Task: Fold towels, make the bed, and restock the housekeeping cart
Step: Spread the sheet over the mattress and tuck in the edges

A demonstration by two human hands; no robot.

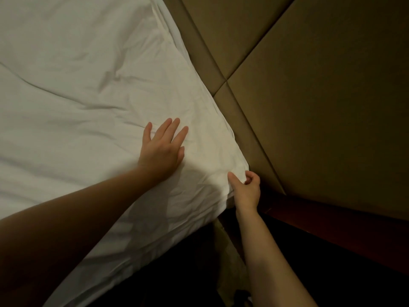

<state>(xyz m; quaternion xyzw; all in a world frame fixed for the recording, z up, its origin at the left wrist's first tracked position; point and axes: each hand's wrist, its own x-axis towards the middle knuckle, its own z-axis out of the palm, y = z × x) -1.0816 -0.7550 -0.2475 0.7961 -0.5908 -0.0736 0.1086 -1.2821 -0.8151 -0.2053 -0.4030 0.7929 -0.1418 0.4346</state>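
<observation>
A white bed sheet (88, 89) covers the mattress and fills the left and centre of the view, lightly creased. My left hand (162, 147) lies flat on the sheet near the bed's corner, fingers straight and spread. My right hand (246, 189) pinches the sheet's corner between thumb and curled fingers, right where the mattress meets the headboard.
A padded tan headboard (309, 96) with stitched panels runs along the right side of the bed. Below it is a dark red-brown wooden ledge (332, 229). The floor beside the bed at the bottom is dark and hard to make out.
</observation>
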